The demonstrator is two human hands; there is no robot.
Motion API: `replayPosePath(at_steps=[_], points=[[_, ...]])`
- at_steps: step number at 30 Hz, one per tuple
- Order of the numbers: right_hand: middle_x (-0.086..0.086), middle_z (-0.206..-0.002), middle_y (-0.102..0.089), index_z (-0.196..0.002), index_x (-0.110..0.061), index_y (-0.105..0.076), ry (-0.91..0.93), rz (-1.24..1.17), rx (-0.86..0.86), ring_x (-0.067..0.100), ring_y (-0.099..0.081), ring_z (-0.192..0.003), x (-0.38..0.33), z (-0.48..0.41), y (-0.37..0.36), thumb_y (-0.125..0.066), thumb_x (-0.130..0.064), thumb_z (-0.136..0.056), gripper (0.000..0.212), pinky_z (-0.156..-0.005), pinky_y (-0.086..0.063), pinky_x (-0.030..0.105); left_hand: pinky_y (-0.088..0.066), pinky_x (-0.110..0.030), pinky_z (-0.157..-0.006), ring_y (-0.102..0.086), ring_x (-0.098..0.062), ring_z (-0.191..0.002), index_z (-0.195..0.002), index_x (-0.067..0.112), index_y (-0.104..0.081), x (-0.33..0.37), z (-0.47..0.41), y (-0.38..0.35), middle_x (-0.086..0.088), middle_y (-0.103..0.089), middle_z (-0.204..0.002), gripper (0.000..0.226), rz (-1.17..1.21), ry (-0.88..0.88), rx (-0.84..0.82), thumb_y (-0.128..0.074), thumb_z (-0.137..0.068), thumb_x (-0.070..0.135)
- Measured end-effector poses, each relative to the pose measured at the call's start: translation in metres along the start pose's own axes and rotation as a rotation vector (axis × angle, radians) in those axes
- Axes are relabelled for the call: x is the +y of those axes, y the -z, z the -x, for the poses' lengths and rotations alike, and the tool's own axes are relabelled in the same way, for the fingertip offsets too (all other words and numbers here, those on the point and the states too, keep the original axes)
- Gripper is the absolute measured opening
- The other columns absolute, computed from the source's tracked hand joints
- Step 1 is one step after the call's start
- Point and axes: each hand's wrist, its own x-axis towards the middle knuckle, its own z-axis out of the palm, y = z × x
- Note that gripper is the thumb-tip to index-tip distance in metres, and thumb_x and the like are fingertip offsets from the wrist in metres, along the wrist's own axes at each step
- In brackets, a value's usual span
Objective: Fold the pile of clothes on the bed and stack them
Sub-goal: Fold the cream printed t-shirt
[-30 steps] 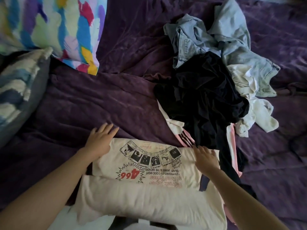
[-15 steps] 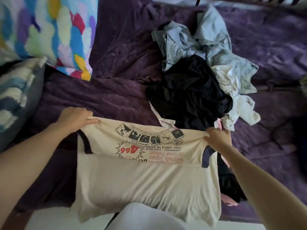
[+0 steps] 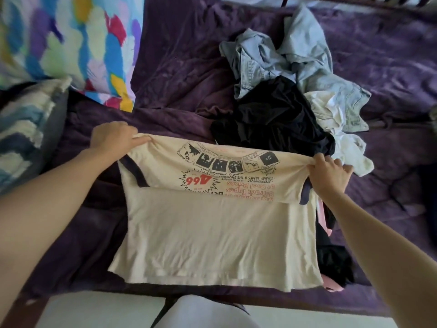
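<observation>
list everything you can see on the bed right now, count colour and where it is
cream printed t-shirt: 1, cream with dark sleeve trim, near edge of the bed
light blue denim clothing: count unclear, pale blue, far end of the pile
black crumpled garment: at least 1, black, middle of the pile
white crumpled garment: 1, white, right side of the pile
pink cloth: 1, pink, peeking out right of the t-shirt
purple bedspread: 1, purple, under everything
multicoloured patterned pillow: 1, many colours, far left
blue and white striped cushion: 1, left edge
left hand: 1, grips the t-shirt's far left corner
right hand: 1, grips its far right corner
</observation>
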Motion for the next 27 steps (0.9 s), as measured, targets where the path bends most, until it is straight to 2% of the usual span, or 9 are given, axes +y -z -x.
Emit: replayPosePath(at_steps=[2, 6, 9, 15, 17, 19, 21, 24, 27], points=[[0.016, -0.114, -0.058, -0.110, -0.009, -0.051, -0.019, -0.011, -0.049, 0.033, -0.046, -0.111, -0.002, -0.010, 0.006, -0.040, -0.024, -0.094, 0.024, -0.092, -0.028, 0.042, -0.041, -0.038, -0.083, -0.056, -0.035, -0.100, -0.087, 0.002, -0.066, -0.001, -0.006, 0.002, -0.017, -0.056, -0.092, 0.050, 0.027, -0.032, 0.031, -0.053, -0.087, 0.051], [0.013, -0.115, -0.057, -0.108, -0.017, -0.055, 0.006, -0.050, -0.261, 0.030, -0.045, -0.115, -0.003, -0.010, 0.000, -0.048, -0.025, -0.090, 0.021, -0.095, -0.026, 0.040, -0.037, -0.035, -0.072, -0.055, -0.033, -0.086, -0.068, 0.005, -0.058, -0.002, 0.001, -0.016, -0.006, -0.040, -0.075, 0.036, 0.204, -0.119, -0.177, -0.068, -0.080, 0.038], [0.011, -0.108, -0.059, -0.103, -0.013, -0.059, 0.022, -0.117, -0.201, 0.029, -0.047, -0.110, 0.005, 0.005, -0.014, -0.052, -0.018, -0.088, 0.017, -0.091, -0.026, 0.039, -0.034, -0.034, -0.063, -0.053, -0.031, -0.073, -0.053, 0.017, -0.038, -0.007, 0.018, -0.035, 0.000, -0.037, -0.067, 0.045, 0.304, -0.169, -0.260, -0.077, -0.072, 0.029], [0.015, -0.071, -0.060, -0.087, 0.000, -0.061, 0.299, -0.063, 0.122, 0.034, -0.060, -0.067, 0.057, 0.061, -0.037, -0.044, -0.018, -0.076, 0.027, -0.069, -0.042, 0.044, -0.034, -0.024, -0.039, -0.053, -0.027, -0.041, -0.073, 0.012, -0.047, -0.026, 0.089, -0.061, -0.004, -0.047, -0.067, 0.035, 0.216, -0.402, 0.053, -0.080, -0.066, 0.022], [0.010, -0.065, -0.057, -0.082, -0.010, -0.051, 0.387, -0.027, 0.110, 0.033, -0.059, -0.060, 0.079, 0.088, -0.049, -0.038, -0.020, -0.071, 0.020, -0.069, -0.040, 0.040, -0.034, -0.023, -0.032, -0.055, -0.024, -0.039, -0.082, 0.017, -0.046, -0.024, 0.128, -0.068, -0.001, -0.043, -0.073, 0.026, 0.213, -0.419, 0.092, -0.061, -0.067, 0.031], [0.007, -0.069, -0.056, -0.084, -0.015, -0.051, 0.399, 0.005, -0.018, 0.034, -0.062, -0.063, 0.094, 0.114, -0.065, -0.038, -0.017, -0.065, 0.023, -0.072, -0.038, 0.040, -0.035, -0.023, -0.029, -0.056, -0.021, -0.041, -0.079, 0.019, -0.041, -0.017, 0.167, -0.082, -0.001, -0.039, -0.077, 0.039, 0.231, -0.424, 0.055, -0.070, -0.055, 0.027], [0.008, -0.095, -0.059, -0.101, -0.014, -0.061, 0.272, 0.121, -0.311, 0.035, -0.062, -0.091, 0.095, 0.133, -0.077, -0.043, -0.009, -0.069, 0.038, -0.082, -0.041, 0.045, -0.036, -0.023, -0.029, -0.057, -0.020, -0.043, -0.077, 0.021, -0.038, -0.010, 0.205, -0.109, 0.002, -0.047, -0.076, 0.074, 0.208, -0.396, -0.096, -0.089, -0.023, 0.014], [0.004, -0.136, -0.040, -0.135, -0.025, -0.038, -0.051, 0.153, -0.727, 0.024, -0.036, -0.129, 0.083, 0.145, -0.090, -0.042, -0.021, -0.090, 0.046, -0.103, -0.031, 0.041, -0.039, -0.024, -0.027, -0.059, -0.020, -0.044, -0.079, 0.020, -0.050, -0.007, 0.239, -0.134, -0.001, -0.061, -0.073, 0.081, 0.163, -0.323, -0.249, -0.090, -0.011, 0.006], [0.011, -0.135, -0.041, -0.132, -0.016, -0.043, -0.298, -0.137, -0.658, 0.030, -0.037, -0.127, 0.062, 0.139, -0.086, -0.043, -0.027, -0.092, 0.041, -0.102, -0.032, 0.042, -0.036, -0.023, -0.025, -0.057, -0.020, -0.038, -0.076, 0.010, -0.066, -0.005, 0.248, -0.131, -0.003, -0.064, -0.065, 0.070, 0.145, -0.171, -0.302, -0.090, -0.010, 0.008]])
